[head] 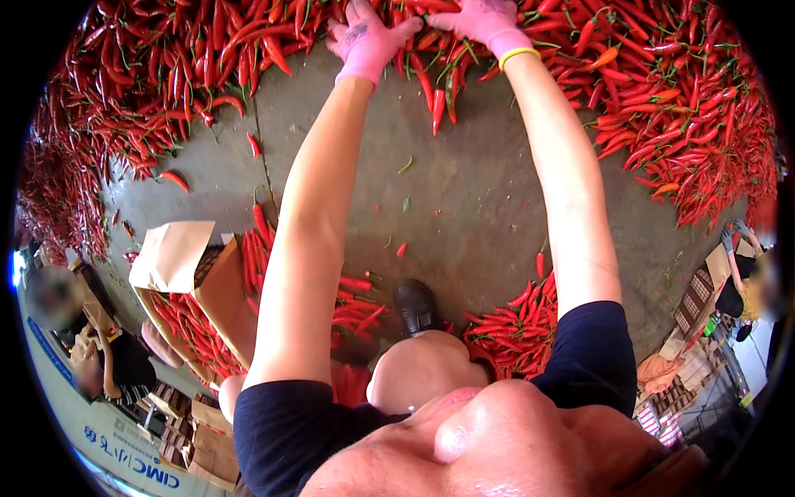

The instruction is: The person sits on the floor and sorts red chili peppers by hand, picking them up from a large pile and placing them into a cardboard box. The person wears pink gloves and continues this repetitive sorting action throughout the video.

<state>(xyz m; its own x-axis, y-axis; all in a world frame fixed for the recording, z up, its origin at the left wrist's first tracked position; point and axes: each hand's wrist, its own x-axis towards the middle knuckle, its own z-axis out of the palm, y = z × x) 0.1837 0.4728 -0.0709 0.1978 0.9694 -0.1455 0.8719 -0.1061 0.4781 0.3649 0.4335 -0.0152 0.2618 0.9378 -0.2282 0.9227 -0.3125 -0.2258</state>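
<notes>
Both arms reach forward to a wide heap of red chili peppers (180, 56) at the top of the view. My left hand (369, 37), in a pink glove, lies at the near edge of the heap with its fingers spread. To its right is my right hand (481, 22), also in a pink glove with a yellow cuff, its thumb pointing toward the left one; its fingertips are cut off by the upper rim, so whether it holds peppers cannot be told. A few peppers (438, 110) lie on the floor between and below the hands.
An open cardboard box (233, 298) of red peppers stands at lower left. Smaller pepper piles (515, 332) lie by my shoe (416, 304) on the concrete floor (459, 186). People work at far left (127, 366) and far right (736, 273), near stacked cartons (694, 301).
</notes>
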